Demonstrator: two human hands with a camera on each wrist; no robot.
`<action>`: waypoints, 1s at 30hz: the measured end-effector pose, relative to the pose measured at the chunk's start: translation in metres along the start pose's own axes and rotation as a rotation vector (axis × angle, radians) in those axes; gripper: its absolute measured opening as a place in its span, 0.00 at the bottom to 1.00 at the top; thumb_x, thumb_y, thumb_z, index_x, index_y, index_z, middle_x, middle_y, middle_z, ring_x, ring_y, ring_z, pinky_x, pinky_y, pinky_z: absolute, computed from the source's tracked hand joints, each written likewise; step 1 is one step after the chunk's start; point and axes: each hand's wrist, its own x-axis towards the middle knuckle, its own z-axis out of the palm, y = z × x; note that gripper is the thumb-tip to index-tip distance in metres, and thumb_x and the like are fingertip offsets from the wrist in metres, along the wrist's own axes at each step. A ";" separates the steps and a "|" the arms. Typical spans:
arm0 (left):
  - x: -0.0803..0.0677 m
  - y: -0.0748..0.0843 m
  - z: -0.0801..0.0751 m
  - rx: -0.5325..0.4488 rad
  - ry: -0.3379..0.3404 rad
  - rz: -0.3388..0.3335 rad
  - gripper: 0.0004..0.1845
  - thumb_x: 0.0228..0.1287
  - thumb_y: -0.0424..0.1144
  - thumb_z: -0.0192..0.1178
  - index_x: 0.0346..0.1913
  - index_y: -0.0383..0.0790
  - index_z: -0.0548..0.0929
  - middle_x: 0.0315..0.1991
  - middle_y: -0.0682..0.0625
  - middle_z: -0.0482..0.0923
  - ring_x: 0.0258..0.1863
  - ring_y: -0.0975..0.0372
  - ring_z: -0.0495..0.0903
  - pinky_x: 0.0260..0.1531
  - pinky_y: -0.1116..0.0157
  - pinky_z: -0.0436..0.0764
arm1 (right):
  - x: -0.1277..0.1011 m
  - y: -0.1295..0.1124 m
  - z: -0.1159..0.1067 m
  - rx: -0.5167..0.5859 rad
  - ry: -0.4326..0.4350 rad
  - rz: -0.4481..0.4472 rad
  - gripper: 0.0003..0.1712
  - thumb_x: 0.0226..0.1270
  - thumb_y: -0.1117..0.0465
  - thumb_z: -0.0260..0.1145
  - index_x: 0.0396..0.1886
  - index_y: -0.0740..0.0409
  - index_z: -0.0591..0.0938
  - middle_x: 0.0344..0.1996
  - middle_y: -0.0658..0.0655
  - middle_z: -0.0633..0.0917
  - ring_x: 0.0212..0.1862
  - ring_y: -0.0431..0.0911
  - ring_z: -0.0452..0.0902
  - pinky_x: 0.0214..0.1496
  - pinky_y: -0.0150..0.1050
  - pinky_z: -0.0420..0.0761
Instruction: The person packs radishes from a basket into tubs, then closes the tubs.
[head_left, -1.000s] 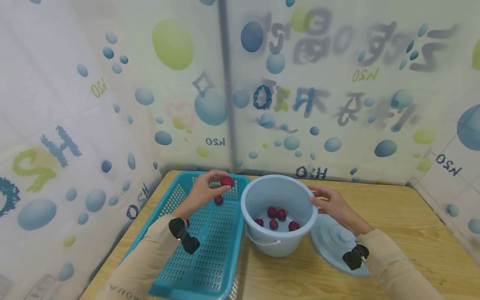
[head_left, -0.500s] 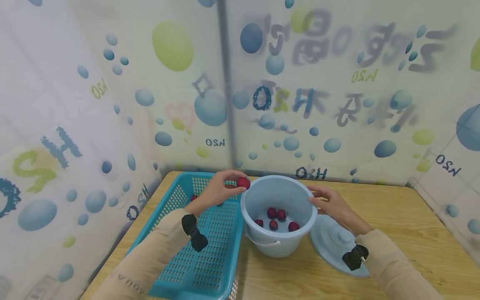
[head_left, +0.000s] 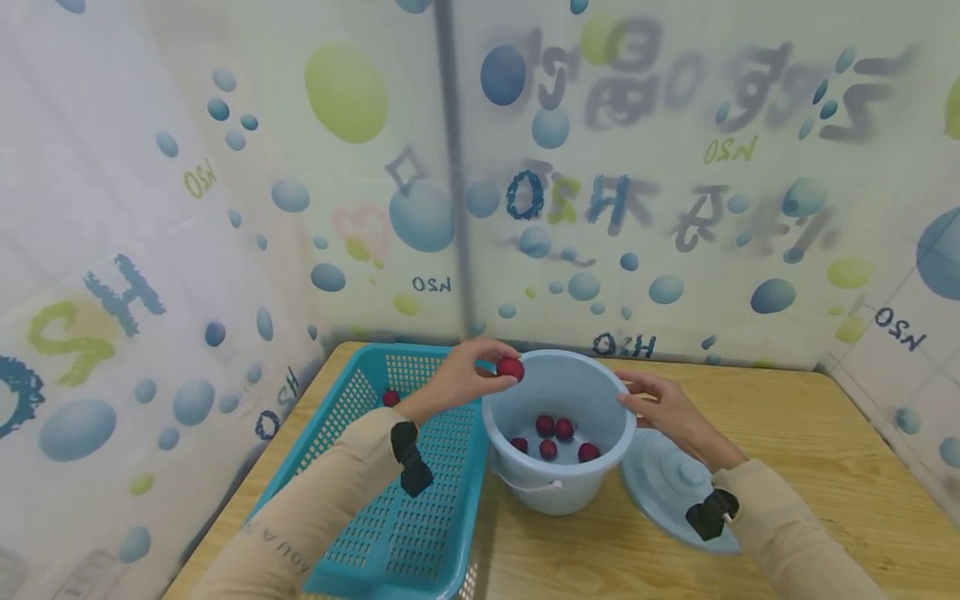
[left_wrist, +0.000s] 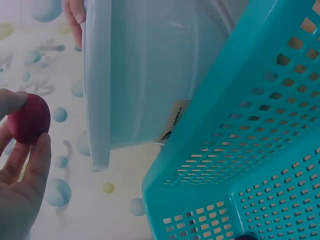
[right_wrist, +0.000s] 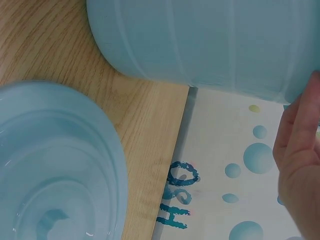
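Red fruit (head_left: 510, 370), one round piece, shows just right of the centre of the head view, at the upper left of the bucket's rim. Starting from the left edge of the frame, we see a patterned backdrop (head_left: 345, 92) with blue and green spots, which runs along the back to the right edge. At lower left, a beige sleeve (head_left: 330, 483) reaches up across a turquoise basket (head_left: 420, 500) with openwork sides; a second fruit (head_left: 392, 398) lies in the basket's upper part. Further right, we find the left hand (head_left: 467, 377) pinching the red fruit between thumb and fingers; at the left edge of the left wrist view we see it apart from the bucket.

Right of centre, the light blue bucket (head_left: 585, 487) stands upright just beside the basket. We count five fruits (head_left: 545, 426) on its bottom, and a pale handle (head_left: 553, 485) hangs down its front. The right hand (head_left: 670, 410) grips the bucket's right rim; we see its fingers at the right edge of the right wrist view. At lower right, a light blue lid (head_left: 663, 492) lies knob up on the wooden table (head_left: 787, 425).
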 end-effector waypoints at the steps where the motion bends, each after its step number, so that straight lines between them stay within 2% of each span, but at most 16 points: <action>1: 0.001 0.001 0.001 0.009 -0.007 0.006 0.16 0.52 0.34 0.63 0.47 0.38 0.78 0.43 0.49 0.74 0.41 0.58 0.74 0.37 0.67 0.79 | 0.000 0.000 0.000 -0.002 -0.001 0.000 0.33 0.62 0.54 0.58 0.64 0.63 0.60 0.48 0.68 0.70 0.47 0.57 0.72 0.41 0.44 0.79; 9: 0.012 0.003 0.004 0.074 -0.042 0.034 0.16 0.52 0.33 0.63 0.46 0.38 0.79 0.41 0.51 0.76 0.38 0.61 0.73 0.35 0.69 0.78 | 0.000 0.000 0.000 -0.009 -0.003 -0.014 0.34 0.62 0.53 0.58 0.63 0.63 0.60 0.48 0.68 0.71 0.46 0.56 0.73 0.42 0.45 0.78; 13: 0.018 0.002 0.006 0.125 -0.104 0.055 0.15 0.51 0.34 0.64 0.44 0.38 0.80 0.38 0.51 0.77 0.37 0.60 0.73 0.34 0.71 0.78 | 0.000 0.001 0.000 -0.006 -0.003 -0.018 0.34 0.61 0.53 0.59 0.63 0.63 0.60 0.48 0.68 0.71 0.46 0.56 0.73 0.42 0.45 0.78; 17: 0.023 0.000 0.008 0.175 -0.174 0.041 0.15 0.51 0.34 0.64 0.44 0.39 0.80 0.37 0.52 0.77 0.37 0.62 0.73 0.33 0.72 0.77 | 0.000 0.001 -0.001 -0.005 -0.004 -0.021 0.34 0.61 0.53 0.59 0.63 0.63 0.61 0.48 0.68 0.71 0.46 0.56 0.73 0.41 0.45 0.79; 24: 0.028 0.001 0.010 0.253 -0.252 0.017 0.15 0.52 0.34 0.63 0.45 0.39 0.79 0.38 0.53 0.78 0.39 0.63 0.73 0.36 0.72 0.75 | 0.000 0.001 0.000 -0.003 -0.004 -0.019 0.34 0.61 0.53 0.59 0.63 0.62 0.61 0.48 0.68 0.71 0.46 0.55 0.73 0.41 0.45 0.79; 30: 0.030 0.001 0.015 0.259 -0.274 0.028 0.16 0.52 0.33 0.62 0.47 0.36 0.79 0.39 0.51 0.78 0.41 0.61 0.74 0.39 0.70 0.75 | -0.001 0.000 0.000 -0.008 -0.003 -0.013 0.34 0.62 0.53 0.58 0.63 0.62 0.61 0.49 0.68 0.70 0.46 0.56 0.73 0.41 0.45 0.79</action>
